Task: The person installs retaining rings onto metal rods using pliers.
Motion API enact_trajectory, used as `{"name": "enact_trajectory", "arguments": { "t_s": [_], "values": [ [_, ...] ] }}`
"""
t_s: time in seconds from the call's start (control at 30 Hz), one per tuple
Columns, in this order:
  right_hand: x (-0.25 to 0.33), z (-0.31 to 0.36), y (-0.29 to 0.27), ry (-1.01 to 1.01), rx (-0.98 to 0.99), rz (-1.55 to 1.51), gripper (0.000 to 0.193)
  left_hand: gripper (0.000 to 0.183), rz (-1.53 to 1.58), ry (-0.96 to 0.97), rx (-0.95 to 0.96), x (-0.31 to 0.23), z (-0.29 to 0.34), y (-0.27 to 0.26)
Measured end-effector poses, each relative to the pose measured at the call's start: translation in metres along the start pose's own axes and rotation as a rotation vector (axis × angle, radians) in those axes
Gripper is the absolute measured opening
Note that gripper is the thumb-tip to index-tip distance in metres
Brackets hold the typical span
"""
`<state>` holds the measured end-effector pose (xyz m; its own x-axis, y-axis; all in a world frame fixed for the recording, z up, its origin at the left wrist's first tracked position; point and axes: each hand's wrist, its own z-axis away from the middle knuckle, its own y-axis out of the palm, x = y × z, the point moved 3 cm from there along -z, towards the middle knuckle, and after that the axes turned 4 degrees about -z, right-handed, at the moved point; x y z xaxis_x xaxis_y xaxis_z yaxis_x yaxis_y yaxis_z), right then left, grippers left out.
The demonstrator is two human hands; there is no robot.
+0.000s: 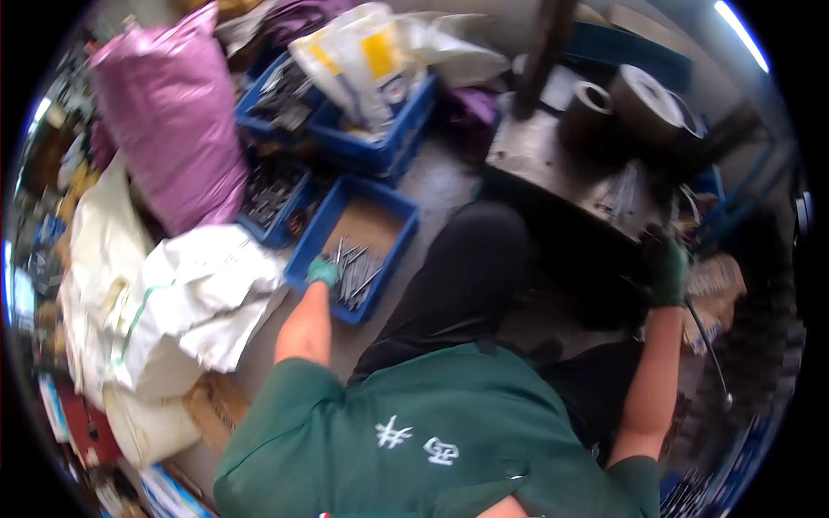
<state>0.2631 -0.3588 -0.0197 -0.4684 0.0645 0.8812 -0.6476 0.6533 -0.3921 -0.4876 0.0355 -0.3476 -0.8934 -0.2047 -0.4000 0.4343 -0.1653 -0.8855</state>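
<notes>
While reaching with the left grip (323,272) over the near left part of a blue tray (380,192), looked down on grey floor (436,173) in a cluttered room. Saw a metal counter (544,151) with pale-ended cylinders (643,104), beyond and left of the right grip (667,268). Found loose metal rods (358,274) in the tray, just right of the left grip. Noted farther beyond a blue bin (371,155) bearing a white-and-yellow bag (358,65); left of the left grip, a white sack (203,293). Could not tell either grip wide, narrow or holding.
</notes>
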Motion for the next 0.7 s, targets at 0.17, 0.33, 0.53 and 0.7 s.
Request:
{"name": "enact_trajectory", "arguments": {
  "t_s": [0.17,0.33,0.53,0.7],
  "values": [
    [0.037,0.007,0.034,0.347,-0.210,-0.534,0.041,0.053,0.218,0.227,0.005,-0.086,-0.032,-0.002],
    [0.025,0.012,0.016,0.156,-0.266,-0.146,0.034,0.042,0.571,0.734,0.002,-0.322,0.001,-0.045],
    [0.026,0.005,0.020,0.211,-0.238,-0.016,0.040,0.036,0.454,1.395,0.206,-0.548,0.201,-0.139],
    [0.028,0.001,0.022,0.174,-0.261,0.112,0.048,0.043,-0.048,1.658,0.186,-0.613,0.297,-0.085]
  ]
}}
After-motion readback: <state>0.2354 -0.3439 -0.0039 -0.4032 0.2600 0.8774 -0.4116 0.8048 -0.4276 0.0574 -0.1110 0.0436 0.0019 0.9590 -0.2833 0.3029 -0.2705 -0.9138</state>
